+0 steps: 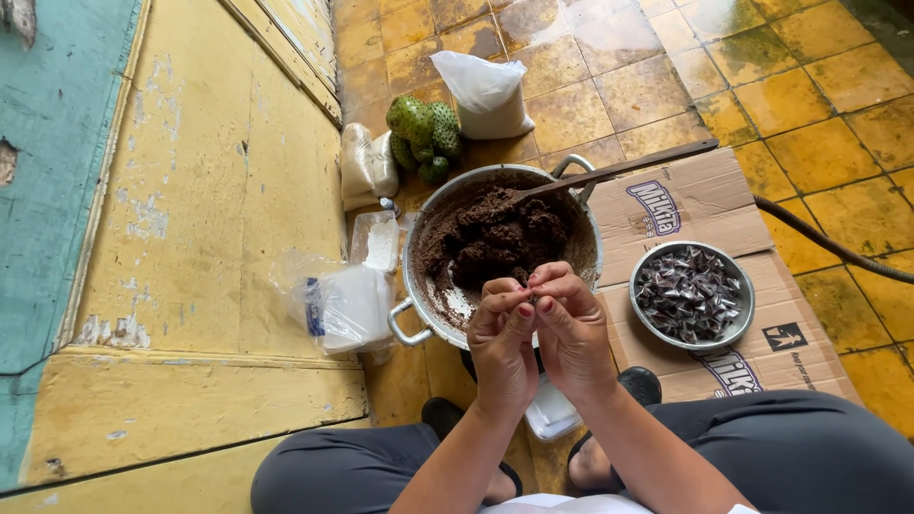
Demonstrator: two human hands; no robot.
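Left hand point(503, 345) and right hand point(571, 328) pinch together over the pot point(419, 286) — whatever they hold is hidden.

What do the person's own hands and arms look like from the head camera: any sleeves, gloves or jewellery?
Both forearms are bare, with no sleeves reaching them. The left hand and right hand wear no gloves, and no rings or watch show. One thumbnail carries red polish. Dark grey trousers cover the knees below.

One head-worn camera — looking steeply down, close over the lap and tiled floor point(781, 95).
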